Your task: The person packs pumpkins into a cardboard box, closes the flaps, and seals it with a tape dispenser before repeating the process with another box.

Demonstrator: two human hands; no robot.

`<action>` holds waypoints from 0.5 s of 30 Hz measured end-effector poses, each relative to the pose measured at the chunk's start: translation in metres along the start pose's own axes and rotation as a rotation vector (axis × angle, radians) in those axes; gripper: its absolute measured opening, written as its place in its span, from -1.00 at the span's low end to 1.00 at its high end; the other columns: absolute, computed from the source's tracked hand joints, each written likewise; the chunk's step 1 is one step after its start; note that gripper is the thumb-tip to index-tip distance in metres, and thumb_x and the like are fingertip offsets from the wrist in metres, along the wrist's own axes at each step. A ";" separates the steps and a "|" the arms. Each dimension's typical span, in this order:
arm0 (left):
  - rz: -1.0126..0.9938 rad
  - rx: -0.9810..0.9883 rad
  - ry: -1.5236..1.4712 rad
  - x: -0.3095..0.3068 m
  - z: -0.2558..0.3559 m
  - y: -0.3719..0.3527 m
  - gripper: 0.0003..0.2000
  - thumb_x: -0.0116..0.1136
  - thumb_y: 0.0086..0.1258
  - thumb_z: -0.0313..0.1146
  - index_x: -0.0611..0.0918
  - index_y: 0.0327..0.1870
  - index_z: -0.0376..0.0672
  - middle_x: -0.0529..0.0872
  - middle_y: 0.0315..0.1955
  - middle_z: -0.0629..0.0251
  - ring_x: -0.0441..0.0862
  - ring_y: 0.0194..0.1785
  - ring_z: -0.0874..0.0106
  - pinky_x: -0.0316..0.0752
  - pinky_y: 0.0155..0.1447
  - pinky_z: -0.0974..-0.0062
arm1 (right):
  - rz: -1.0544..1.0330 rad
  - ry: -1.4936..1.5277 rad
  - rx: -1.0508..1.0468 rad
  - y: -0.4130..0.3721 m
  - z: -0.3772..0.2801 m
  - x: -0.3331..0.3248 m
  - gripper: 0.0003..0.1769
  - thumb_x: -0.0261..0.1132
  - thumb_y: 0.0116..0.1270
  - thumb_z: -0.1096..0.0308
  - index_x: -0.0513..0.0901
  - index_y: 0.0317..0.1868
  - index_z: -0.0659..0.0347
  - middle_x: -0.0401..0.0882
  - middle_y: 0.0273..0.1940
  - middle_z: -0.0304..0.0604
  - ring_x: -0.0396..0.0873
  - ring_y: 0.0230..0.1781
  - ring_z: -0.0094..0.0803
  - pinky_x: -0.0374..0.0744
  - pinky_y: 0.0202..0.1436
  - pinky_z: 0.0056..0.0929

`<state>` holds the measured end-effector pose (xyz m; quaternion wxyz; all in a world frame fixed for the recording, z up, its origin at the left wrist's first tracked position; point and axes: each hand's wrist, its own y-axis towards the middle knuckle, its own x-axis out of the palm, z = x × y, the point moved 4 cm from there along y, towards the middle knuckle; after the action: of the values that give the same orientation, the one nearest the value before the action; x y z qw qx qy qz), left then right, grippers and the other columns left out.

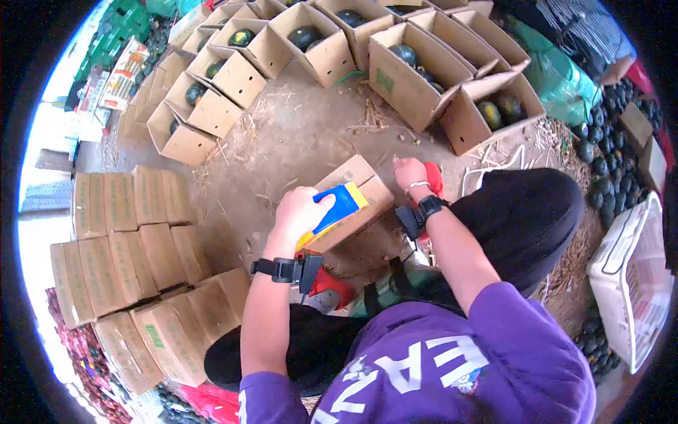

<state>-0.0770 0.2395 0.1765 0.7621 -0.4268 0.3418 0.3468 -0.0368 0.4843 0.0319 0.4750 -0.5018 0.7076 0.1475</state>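
My left hand (298, 210) is closed on a flat blue and yellow piece (337, 209), its thumb lying across the blue face. That piece rests over the top of a closed cardboard box (359, 185) on the ground between my legs. My right hand (411, 172) is beside the box's far right end, with fingers curled together. Whatever its fingertips hold, if anything, is too small to make out. Black straps with small devices sit on both wrists.
Closed cartons (127, 265) are stacked at left. Open boxes of dark green melons (305, 37) curve across the far side. More loose melons (611, 162) lie at right near a white plastic crate (621, 272). Straw litters the ground, and a white cord (487, 169) lies near my right knee.
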 end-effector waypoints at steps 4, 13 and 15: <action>0.002 0.020 -0.152 -0.006 -0.023 -0.004 -0.58 0.11 0.12 0.02 0.63 -0.44 -0.27 0.61 -0.53 -0.02 0.61 -0.38 0.11 0.47 -0.26 0.28 | 0.042 -0.001 -0.030 -0.007 -0.016 -0.032 -0.56 -0.05 0.29 0.11 0.64 -0.45 0.23 0.59 -0.36 0.10 0.56 -0.32 0.03 0.50 -0.15 -0.09; -0.090 -0.090 0.176 -0.002 0.024 0.013 -0.57 -0.03 0.21 0.00 0.65 -0.31 -0.25 0.64 -0.32 -0.03 0.60 -0.15 0.09 0.48 -0.06 0.21 | -0.489 -0.101 -0.430 0.056 0.076 0.145 -0.56 -0.08 0.30 0.11 0.56 -0.13 0.28 0.56 -0.14 0.11 0.50 -0.10 0.04 0.47 -0.06 -0.22; -0.061 -0.078 0.248 0.001 0.024 0.009 -0.55 -0.03 0.21 0.03 0.65 -0.37 -0.25 0.65 -0.36 -0.03 0.61 -0.19 0.10 0.48 -0.06 0.21 | -0.676 0.067 -0.082 0.037 0.058 0.113 -0.41 -0.05 0.24 -0.10 0.54 -0.05 0.27 0.52 -0.07 0.14 0.51 -0.06 0.03 0.44 0.05 -0.17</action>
<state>-0.0784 0.2647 0.1813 0.7071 -0.5060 0.4062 0.2810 -0.0430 0.4762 -0.1001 0.4528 -0.7314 0.5098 -0.0066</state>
